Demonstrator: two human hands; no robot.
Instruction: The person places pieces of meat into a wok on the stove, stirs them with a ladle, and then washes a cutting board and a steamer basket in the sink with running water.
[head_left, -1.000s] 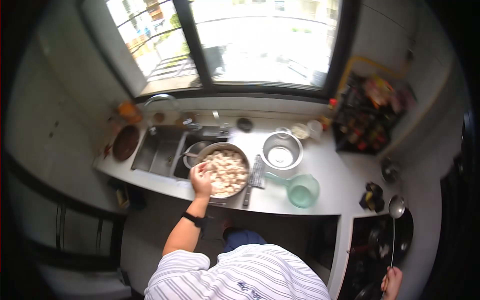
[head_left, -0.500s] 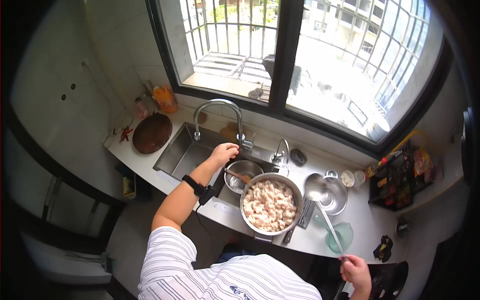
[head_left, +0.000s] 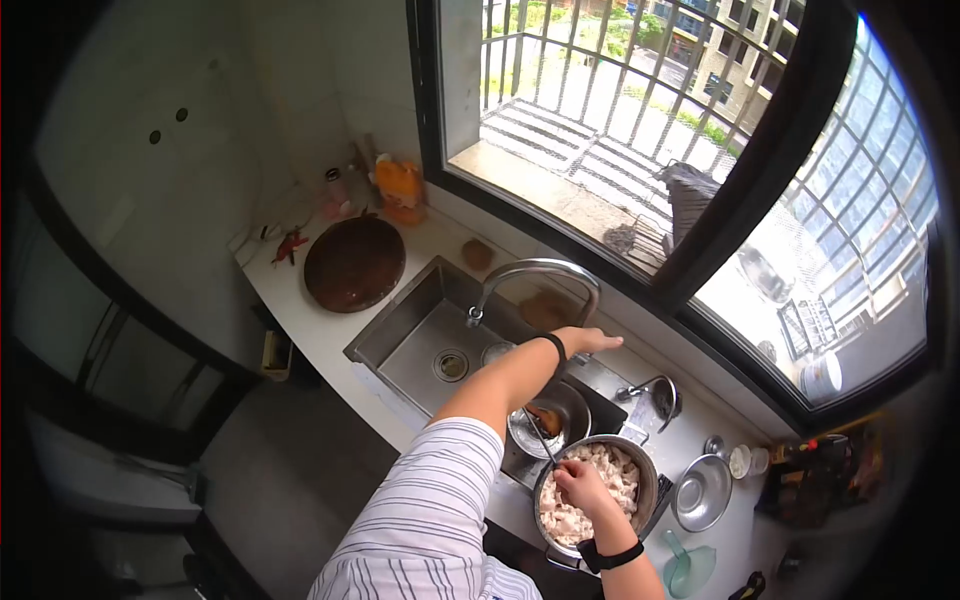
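Observation:
My left hand (head_left: 595,341) is at the base of the curved faucet (head_left: 540,267), its fingers stretched out; the lever is hidden by it. My right hand (head_left: 582,484) grips the long handle of a metal ladle (head_left: 541,437). The handle passes behind my left forearm, and what looks like the ladle's round head shows beyond it, over the sink (head_left: 420,325). Below my right hand stands a large pot (head_left: 650,470) full of pale, chopped meat-like pieces (head_left: 612,465). A metal bowl (head_left: 580,410) with a brown wooden utensil (head_left: 546,420) sits in the sink's near basin.
A round brown board (head_left: 355,262) lies at the counter's left end, near an orange bottle (head_left: 400,185). To the right are a small tap (head_left: 655,390), a metal basin (head_left: 702,493), a green plastic scoop (head_left: 690,568) and a dark rack (head_left: 825,470). A barred window (head_left: 600,110) rises behind.
My right hand has swung the ladle from the right-hand basin leftward across the pot to the sink. My left hand stays by the faucet, its fingers now straighter. The view has turned left.

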